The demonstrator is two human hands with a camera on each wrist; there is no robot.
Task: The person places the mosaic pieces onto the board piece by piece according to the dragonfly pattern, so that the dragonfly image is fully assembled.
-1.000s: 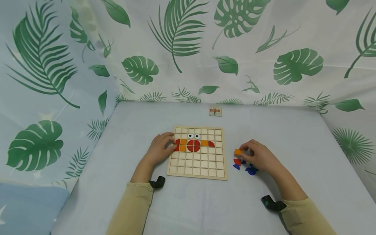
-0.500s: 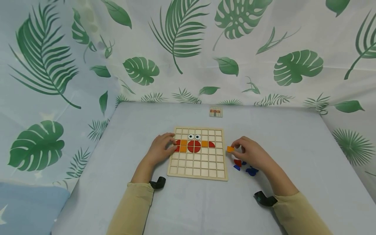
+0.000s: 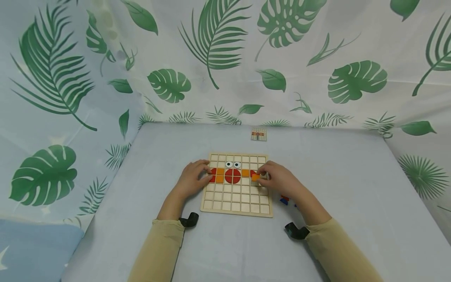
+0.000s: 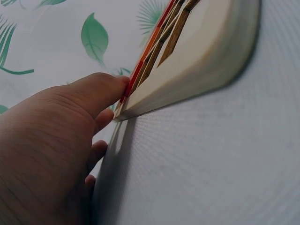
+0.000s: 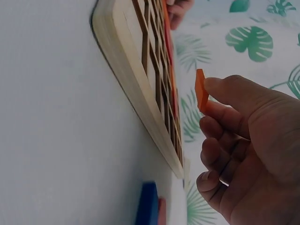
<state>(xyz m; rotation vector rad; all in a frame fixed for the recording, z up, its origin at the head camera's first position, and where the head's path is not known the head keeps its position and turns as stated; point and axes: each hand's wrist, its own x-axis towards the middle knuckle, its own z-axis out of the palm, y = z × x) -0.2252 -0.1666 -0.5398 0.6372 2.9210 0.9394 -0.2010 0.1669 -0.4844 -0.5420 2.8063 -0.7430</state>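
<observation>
My right hand pinches an orange square tile between thumb and index finger, held over the right part of a wooden grid board. In the right wrist view the tile is raised above the board's surface. My left hand grips the board's left edge, its thumb at a red piece there. On the board lie two round eye pieces, a red circle of quarter pieces, and orange squares to the left. Another red piece at the right is partly hidden by my right hand.
Red and blue pieces lie on the table right of the board, partly hidden under my right forearm. A small pattern card lies beyond the board. Leaf-printed cloth hangs behind the table.
My right hand has carried the orange tile leftward from beside the loose pieces to over the board's right side. My left hand stays at the board's left edge.
</observation>
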